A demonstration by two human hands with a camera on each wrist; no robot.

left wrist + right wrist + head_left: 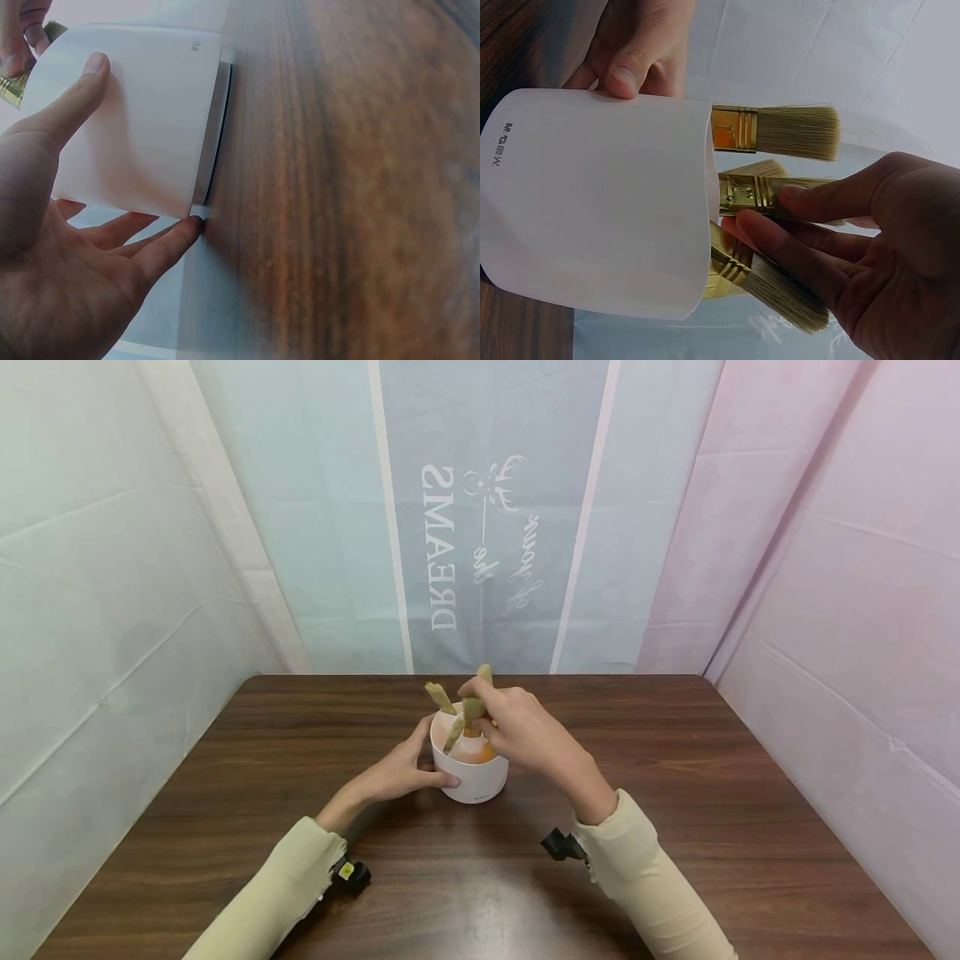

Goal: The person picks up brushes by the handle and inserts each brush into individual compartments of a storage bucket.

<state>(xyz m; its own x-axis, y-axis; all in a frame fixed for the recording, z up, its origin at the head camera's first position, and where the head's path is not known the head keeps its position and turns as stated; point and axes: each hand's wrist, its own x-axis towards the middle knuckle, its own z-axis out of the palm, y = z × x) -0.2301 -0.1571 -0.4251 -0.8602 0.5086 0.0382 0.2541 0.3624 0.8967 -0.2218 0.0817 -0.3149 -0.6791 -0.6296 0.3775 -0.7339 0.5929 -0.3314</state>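
A white round holder (pixel 480 785) stands on the table with several flat paintbrushes in it, bristles up. My left hand (pixel 401 770) grips its left side, thumb on the front wall; the left wrist view shows the fingers around the holder (pixel 150 120). Over the opening, my right hand (pixel 528 731) pinches one paintbrush (pixel 744 193) near its gold ferrule, between thumb and fingers. Beside it in the right wrist view, another brush (pixel 799 133) sticks out straight and a third brush (pixel 787 294) leans outward. The brush handles are hidden inside the holder.
The dark wood table (pixel 300 727) runs back to a grey-blue curtain (pixel 487 643) with printed lettering. Pale fabric walls (pixel 112 610) close in the left and right sides. Small black devices (pixel 352 875) are strapped at both wrists.
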